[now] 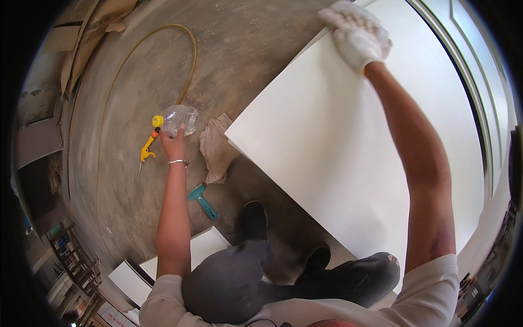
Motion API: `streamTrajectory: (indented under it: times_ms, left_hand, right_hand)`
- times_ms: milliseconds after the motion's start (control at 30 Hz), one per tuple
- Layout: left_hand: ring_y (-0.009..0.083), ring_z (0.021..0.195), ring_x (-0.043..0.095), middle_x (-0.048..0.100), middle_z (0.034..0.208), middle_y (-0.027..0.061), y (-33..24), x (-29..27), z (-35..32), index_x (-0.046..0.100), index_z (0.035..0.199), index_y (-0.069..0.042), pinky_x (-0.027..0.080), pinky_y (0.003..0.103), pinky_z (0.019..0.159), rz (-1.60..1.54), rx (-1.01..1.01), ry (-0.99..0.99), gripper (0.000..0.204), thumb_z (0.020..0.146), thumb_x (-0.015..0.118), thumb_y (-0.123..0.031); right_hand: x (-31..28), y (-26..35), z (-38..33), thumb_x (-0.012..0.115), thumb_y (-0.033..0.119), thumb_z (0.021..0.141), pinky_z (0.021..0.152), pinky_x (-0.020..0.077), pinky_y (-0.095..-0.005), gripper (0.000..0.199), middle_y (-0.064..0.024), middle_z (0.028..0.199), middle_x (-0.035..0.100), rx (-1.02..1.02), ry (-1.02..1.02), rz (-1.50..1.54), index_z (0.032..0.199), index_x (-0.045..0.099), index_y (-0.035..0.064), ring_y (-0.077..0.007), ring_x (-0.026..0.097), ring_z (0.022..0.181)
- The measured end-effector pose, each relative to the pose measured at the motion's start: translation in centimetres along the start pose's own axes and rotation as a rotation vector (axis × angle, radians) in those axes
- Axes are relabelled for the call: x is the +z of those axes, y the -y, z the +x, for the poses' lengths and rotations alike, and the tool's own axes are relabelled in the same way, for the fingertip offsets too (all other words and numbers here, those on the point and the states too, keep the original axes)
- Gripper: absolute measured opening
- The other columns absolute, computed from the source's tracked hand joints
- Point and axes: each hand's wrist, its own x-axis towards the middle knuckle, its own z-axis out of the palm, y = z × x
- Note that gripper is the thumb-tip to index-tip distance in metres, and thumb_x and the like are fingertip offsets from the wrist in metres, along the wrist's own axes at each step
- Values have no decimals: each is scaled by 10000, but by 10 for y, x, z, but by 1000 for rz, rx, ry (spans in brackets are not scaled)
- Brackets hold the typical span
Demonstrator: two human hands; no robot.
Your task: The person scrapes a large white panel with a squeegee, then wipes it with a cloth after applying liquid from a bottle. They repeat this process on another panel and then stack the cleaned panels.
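My bare left hand (174, 143), with a bracelet at the wrist, grips a clear plastic bottle (188, 117) tilted low over the floor. Beside the bottle are a yellow round cap (158, 121) and a yellow air blow gun (147, 148) with an orange collar. In a white knit glove, my right hand (359, 43) rests at the far corner of a large white panel (321, 125). Motion smears its fingers; whether a pale cloth is bunched under them is unclear. Between bottle and panel lies a crumpled beige rag (215, 144).
A teal scraper (202, 201) lies on the concrete floor (234, 54) near my foot. A yellowish hose (193, 49) loops across the far left. Smaller white boards (204, 245) are by my left knee. Cardboard sheets (52, 76) stand along the left edge.
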Motion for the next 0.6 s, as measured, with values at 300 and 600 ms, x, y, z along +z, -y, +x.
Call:
streamTrajectory:
  times_ms: [300,600]
  left_hand:
    - [274,1256,579,597,1375,169,-9,-6,-32,438,1448,37,465,389,1063,140,-35,-69,700,868,809,-90]
    - [340,1245,603,665,1318,167,-200,87,-219,693,1193,-16,475,494,1056,121,1004,801,289,920,628,-83]
  right_hand:
    - [15,-14,-4,502,264,984,1227,299,-487,496,-50,1492,573,-297,87,76,1472,580,307,-264,496,1402]
    - [-32,91,-45,486,362,1042,1222,314,-433,410,-31,1497,567,-110,316,765,1408,622,237,-248,468,1430]
